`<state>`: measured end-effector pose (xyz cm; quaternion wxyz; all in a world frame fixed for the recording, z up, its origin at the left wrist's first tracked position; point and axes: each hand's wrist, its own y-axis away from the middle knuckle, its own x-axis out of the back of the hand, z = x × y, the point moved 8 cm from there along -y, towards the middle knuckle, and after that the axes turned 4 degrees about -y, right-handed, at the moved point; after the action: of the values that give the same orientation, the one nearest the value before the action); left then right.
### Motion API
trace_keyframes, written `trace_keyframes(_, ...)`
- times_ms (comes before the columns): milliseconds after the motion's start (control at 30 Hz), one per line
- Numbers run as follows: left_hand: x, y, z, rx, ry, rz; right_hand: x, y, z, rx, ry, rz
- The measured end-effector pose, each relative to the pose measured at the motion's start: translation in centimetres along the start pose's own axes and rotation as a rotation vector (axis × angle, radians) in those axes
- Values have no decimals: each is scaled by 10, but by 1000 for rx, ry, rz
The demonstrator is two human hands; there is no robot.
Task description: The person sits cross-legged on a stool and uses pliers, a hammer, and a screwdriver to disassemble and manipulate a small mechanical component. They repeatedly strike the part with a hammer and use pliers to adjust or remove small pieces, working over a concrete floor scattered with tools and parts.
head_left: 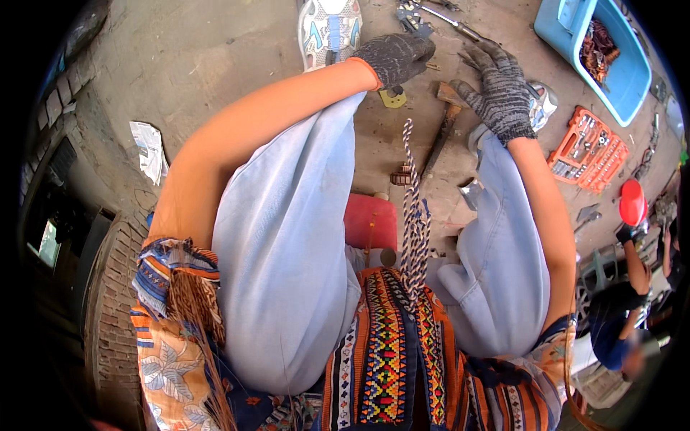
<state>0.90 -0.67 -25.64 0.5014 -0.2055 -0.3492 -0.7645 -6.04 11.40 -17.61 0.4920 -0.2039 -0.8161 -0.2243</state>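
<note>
My left hand (397, 60), in a dark grey knit glove with an orange cuff, reaches over the floor past my shoe (330, 32). Its fingers are bent together, and whatever they hold is hidden. A dark metal part (412, 17) lies just beyond it, and a yellowish metal plate (393, 98) is just below it. My right hand (497, 95), gloved in grey, has its fingers spread and holds nothing. Past its fingertips lies a tool with a bright shaft (440, 16) and a dark handle. A hammer (440, 141) with a worn head rests between my knees.
A blue plastic bin (634, 86) with copper-coloured scrap stands at the far right. Near it lies an orange socket set case (591, 149). A red block-like object (371, 221) sits between my legs. Paper (149, 152) lies at left. Another person (624, 316) works at right, beside a red object (632, 202).
</note>
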Motion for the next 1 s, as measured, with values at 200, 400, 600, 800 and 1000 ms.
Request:
trace_keyframes(200,60,10,69,-219,226,27,-1,10,-25,82,-54,-331)
trace_keyframes(400,103,44,122,-608,-86,216,57,30,-50,270,-83,-80)
trace_keyframes(600,120,58,149,-696,99,43,72,65,-63,227,-366,-203)
trace_keyframes(800,131,64,153,-660,170,116,78,63,-63,283,-478,-172)
trace_keyframes(1000,119,62,156,-658,280,-78,92,62,-67,209,-333,-199)
